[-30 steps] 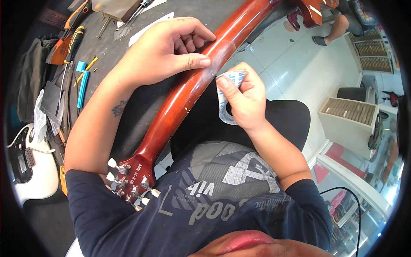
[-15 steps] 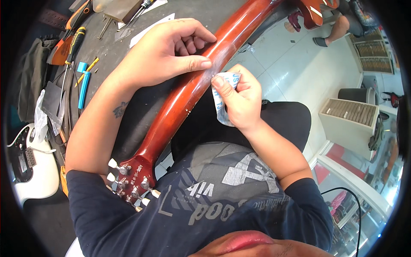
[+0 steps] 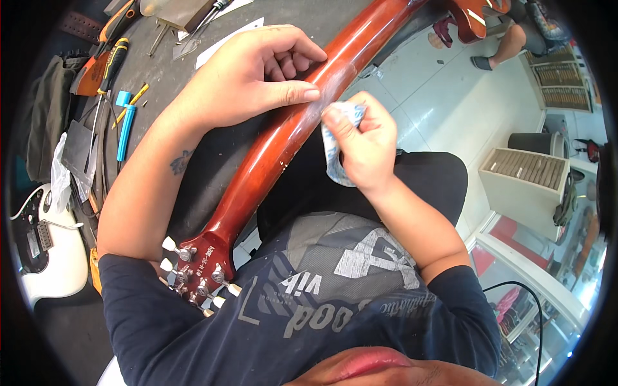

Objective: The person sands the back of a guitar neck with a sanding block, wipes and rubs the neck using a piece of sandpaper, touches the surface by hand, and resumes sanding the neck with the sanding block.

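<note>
A glossy reddish-brown guitar neck (image 3: 267, 157), back side up, slants from upper right to lower left. Its headstock (image 3: 209, 254), with cream-buttoned tuners (image 3: 219, 275), lies by my left sleeve. A whitish, dull patch (image 3: 333, 83) marks the middle of the neck. My left hand (image 3: 248, 80) is at the neck's left edge, fingers curled, with thumb and index fingertips on the wood. In my right hand (image 3: 373, 145) is a bent piece of sandpaper (image 3: 335, 161) with blue print on its pale backing, pinched under the thumb and against the neck at the dull patch.
On the dark bench at left lie a blue marker (image 3: 127, 132), a yellow pencil (image 3: 137, 100), a screwdriver (image 3: 114, 64) and a white guitar body (image 3: 61, 257). Rightward are a box of slats (image 3: 524, 177), a glass case (image 3: 515, 241) and another person's leg (image 3: 508, 46).
My right hand has shifted slightly up and to the right with the sandpaper, and its fingertips are blurred. My left hand and the neck stay nearly still.
</note>
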Demonstrator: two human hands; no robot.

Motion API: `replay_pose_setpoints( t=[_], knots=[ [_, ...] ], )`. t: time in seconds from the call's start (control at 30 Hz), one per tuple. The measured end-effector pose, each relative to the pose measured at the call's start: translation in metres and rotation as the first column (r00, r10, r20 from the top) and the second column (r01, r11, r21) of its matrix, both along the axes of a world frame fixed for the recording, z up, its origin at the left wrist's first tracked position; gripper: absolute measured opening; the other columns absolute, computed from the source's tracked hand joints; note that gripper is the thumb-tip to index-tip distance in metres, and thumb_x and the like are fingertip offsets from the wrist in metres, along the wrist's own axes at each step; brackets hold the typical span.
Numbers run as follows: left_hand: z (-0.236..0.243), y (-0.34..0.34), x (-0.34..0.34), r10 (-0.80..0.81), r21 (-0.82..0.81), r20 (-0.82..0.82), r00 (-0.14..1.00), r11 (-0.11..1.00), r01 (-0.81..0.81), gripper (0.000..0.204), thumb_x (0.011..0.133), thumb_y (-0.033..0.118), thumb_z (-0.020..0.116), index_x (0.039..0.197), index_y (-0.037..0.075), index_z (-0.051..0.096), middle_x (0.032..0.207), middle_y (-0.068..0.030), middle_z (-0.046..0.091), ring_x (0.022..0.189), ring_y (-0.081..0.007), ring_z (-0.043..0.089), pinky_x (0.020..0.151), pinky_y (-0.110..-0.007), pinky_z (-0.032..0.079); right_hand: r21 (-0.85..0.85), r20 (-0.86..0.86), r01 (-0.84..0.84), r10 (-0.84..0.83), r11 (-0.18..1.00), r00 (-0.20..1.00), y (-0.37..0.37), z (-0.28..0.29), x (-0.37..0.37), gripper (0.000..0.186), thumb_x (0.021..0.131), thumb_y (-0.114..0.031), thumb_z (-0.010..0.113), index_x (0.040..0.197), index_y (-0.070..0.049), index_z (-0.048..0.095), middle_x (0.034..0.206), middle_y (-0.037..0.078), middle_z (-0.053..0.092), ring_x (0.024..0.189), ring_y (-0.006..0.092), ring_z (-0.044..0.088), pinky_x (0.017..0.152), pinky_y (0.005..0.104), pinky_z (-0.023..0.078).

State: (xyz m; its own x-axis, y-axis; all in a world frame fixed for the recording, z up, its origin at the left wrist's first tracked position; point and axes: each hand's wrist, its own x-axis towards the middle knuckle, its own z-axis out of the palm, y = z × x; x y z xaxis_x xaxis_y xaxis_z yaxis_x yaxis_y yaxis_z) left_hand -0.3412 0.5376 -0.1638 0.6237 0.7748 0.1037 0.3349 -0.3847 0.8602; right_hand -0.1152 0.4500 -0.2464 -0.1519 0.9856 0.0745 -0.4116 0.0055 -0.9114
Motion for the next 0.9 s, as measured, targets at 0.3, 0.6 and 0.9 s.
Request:
replay_pose_setpoints(
  t=[0.3, 0.6, 0.9],
  knots=[
    [-0.002, -0.001, 0.000, 0.012, 0.006, 0.014, 1.000, 1.000, -0.012, 0.045, 0.094, 0.021, 0.091, 0.130, 0.000, 0.073, 0.100, 0.0023, 0.062, 0.087, -0.0037, 0.060, 0.075, -0.021, 0.051, -0.016, -0.071, -0.004, 0.003, 1.000, 0.997, 0.003, 0.004, 0.001, 0.020, 0.109, -0.014, 0.077, 0.099, -0.007, 0.061, 0.088, -0.001, 0.069, 0.076, 0.0030, 0.058, 0.066, 0.0234, 0.046],
    [0.002, -0.001, 0.002, -0.001, -0.019, -0.001, 1.000, 1.000, 0.001, 0.046, 0.095, 0.021, 0.091, 0.130, -0.001, 0.073, 0.101, 0.0014, 0.062, 0.088, -0.0042, 0.060, 0.076, -0.021, 0.051, -0.012, -0.047, 0.011, -0.012, 1.000, 0.999, -0.001, 0.004, -0.004, 0.019, 0.109, -0.014, 0.076, 0.100, -0.006, 0.062, 0.087, -0.001, 0.069, 0.074, 0.0032, 0.058, 0.065, 0.0222, 0.046],
    [0.002, -0.001, 0.001, 0.004, 0.007, -0.005, 1.000, 1.000, -0.004, 0.045, 0.094, 0.021, 0.091, 0.130, -0.001, 0.073, 0.101, 0.0018, 0.062, 0.088, -0.0035, 0.059, 0.076, -0.021, 0.051, 0.008, -0.024, -0.027, 0.027, 1.000, 0.999, -0.001, 0.002, 0.000, 0.019, 0.109, -0.015, 0.077, 0.100, -0.006, 0.063, 0.088, -0.001, 0.069, 0.076, 0.0034, 0.059, 0.067, 0.0225, 0.047]
  ],
)
